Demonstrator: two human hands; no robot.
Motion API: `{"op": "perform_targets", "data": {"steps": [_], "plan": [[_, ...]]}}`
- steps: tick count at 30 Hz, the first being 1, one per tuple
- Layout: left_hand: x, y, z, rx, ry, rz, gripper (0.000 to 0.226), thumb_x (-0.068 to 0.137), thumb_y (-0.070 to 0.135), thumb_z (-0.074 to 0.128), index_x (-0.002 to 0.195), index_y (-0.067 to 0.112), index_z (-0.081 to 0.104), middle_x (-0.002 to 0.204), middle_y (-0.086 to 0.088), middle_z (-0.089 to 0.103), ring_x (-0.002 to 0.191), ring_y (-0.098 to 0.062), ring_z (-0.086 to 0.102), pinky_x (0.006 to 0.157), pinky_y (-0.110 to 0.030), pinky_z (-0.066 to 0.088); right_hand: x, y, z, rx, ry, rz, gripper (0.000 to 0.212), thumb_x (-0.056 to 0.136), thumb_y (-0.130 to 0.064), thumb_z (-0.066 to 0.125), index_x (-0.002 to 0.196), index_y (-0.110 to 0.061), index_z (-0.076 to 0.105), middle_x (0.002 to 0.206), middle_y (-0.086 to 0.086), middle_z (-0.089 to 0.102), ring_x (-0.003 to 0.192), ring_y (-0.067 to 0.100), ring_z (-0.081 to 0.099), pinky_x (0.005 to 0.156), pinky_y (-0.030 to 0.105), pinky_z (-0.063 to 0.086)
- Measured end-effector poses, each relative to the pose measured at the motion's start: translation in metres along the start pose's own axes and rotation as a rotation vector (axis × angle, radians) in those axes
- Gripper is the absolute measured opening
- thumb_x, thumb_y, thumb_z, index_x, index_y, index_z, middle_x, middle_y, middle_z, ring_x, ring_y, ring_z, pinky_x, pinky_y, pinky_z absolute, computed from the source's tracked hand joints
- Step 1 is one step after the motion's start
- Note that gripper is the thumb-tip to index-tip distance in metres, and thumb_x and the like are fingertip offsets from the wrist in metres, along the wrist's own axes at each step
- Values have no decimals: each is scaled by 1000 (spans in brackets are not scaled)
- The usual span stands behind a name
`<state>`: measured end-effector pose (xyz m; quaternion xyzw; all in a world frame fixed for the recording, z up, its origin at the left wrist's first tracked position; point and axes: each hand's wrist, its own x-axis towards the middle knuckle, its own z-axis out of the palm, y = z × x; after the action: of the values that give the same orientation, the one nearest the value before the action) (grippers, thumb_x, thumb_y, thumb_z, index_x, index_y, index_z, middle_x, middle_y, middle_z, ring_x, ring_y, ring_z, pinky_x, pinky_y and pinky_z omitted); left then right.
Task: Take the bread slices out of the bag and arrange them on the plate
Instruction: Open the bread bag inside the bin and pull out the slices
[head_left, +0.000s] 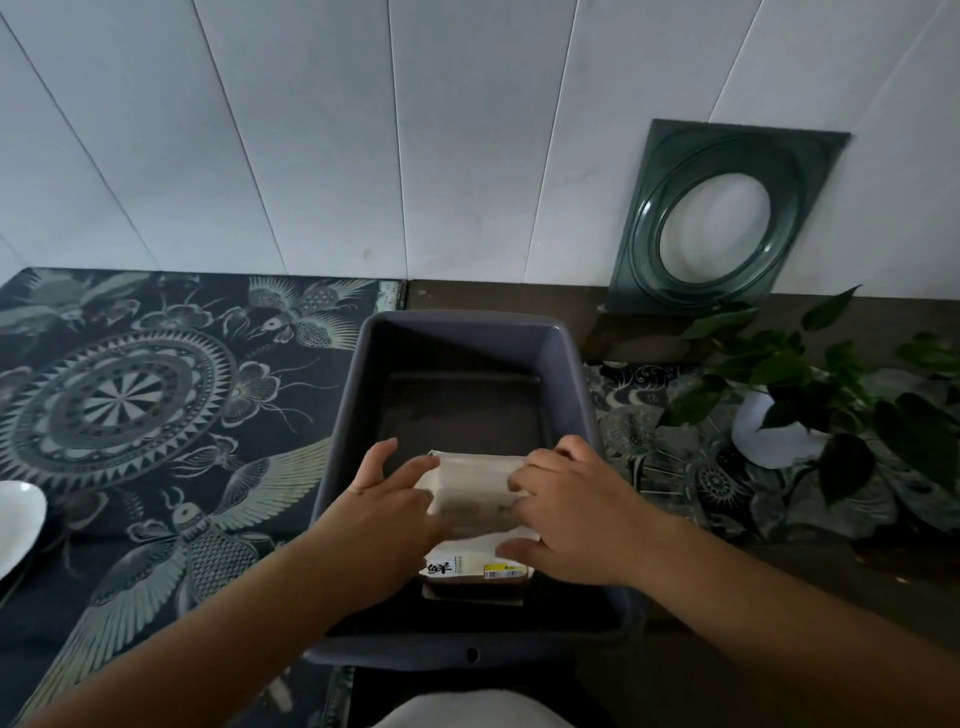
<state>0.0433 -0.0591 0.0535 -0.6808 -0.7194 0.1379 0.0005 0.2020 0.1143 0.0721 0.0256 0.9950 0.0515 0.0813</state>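
- White panel wall, patterned cloth (156, 415) on table.
- Grey bin (470, 332) centre; bread bag (475, 488) inside, near its 6 o'clock wall.
- Left hand (387, 499) and right hand (566, 512) clamped on bag's sides.
- White plate (15, 519) at 9 o'clock, well apart.

plate (18, 525) cut off at left edge

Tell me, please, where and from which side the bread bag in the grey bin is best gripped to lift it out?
Probably by its two short ends, from above. The bread bag lies flat in the bin, whose walls block side approaches; the left hand and right hand already flank it.
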Motion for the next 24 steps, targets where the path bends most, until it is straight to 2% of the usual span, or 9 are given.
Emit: {"op": "perform_targets", "data": {"steps": [3, 6, 7, 9, 12, 14, 17, 20, 24], "plan": [[3, -5, -4, -51, -39, -22, 47, 86, 44, 60, 128, 28, 45, 112, 0, 70, 146, -25, 16, 106, -58, -17, -2, 6, 0, 30, 38, 59, 69, 88, -74, 22, 91, -24, 69, 87, -5, 69, 91, 19, 57, 87, 43, 35], [6, -7, -7, -63, -49, 0, 64, 85, 50, 60, 138, 23, 35, 121, 1, 66, 140, -24, 28, 108, -55, -4, 1, 9, -1, 54, -13, 87, 78, 88, -73, 11, 85, -24, 72, 78, -5, 68, 83, 17, 57, 89, 42, 32], [7, -7, -8, -54, -26, 19, 59, 84, 54, 58, 132, 22, 44, 118, 1, 67, 134, -24, 35, 107, -54, 3, 2, 9, -1, 50, -19, 93, 80, 91, -69, 9, 81, -22, 72, 75, -5, 67, 80, 16, 56, 88, 42, 31], [7, -9, -10, -42, 18, 54, 51, 84, 64, 44, 103, 22, 63, 101, 4, 69, 121, -21, 44, 101, -51, 13, 4, 7, 0, 29, -2, 105, 71, 96, -60, 15, 77, -21, 71, 73, -5, 67, 76, 17, 57, 85, 42, 31], [15, -8, -13, -82, 31, 39, 71, 91, 62, 17, 76, 16, 70, 85, 6, 70, 112, -16, 44, 96, -47, 18, 5, 5, -1, 6, -10, 132, 44, 95, -51, 38, 89, -24, 72, 82, -3, 69, 83, 21, 62, 79, 41, 27], [20, -5, -14, -94, 41, 9, 64, 94, 53, 20, 74, 17, 69, 77, 5, 66, 105, -16, 46, 93, -45, 20, 7, 4, -3, 25, -51, 146, 39, 87, -56, 49, 103, -27, 69, 97, -3, 69, 95, 21, 62, 81, 42, 29], [26, -1, -17, -20, 32, -67, 34, 93, 38, 42, 76, 20, 66, 69, 5, 57, 96, -19, 49, 84, -43, 21, 9, 3, -5, 36, -86, 122, 48, 78, -58, 60, 117, -30, 62, 114, -5, 64, 108, 20, 57, 89, 47, 32], [27, 2, -17, -85, 14, -186, 9, 87, 30, 56, 91, 25, 63, 83, 4, 62, 100, -21, 49, 80, -43, 21, 9, 0, -1, 62, -103, 109, 56, 74, -53, 66, 125, -32, 57, 125, -5, 59, 119, 20, 53, 102, 52, 27], [20, 3, -10, -109, 60, -175, 31, 81, 46, 59, 107, 31, 61, 117, 5, 59, 112, -23, 37, 82, -43, 22, 8, -3, 3, 113, -101, 124, 78, 71, -54, 72, 140, -34, 40, 143, -2, 49, 133, 20, 44, 113, 55, 19]]}}
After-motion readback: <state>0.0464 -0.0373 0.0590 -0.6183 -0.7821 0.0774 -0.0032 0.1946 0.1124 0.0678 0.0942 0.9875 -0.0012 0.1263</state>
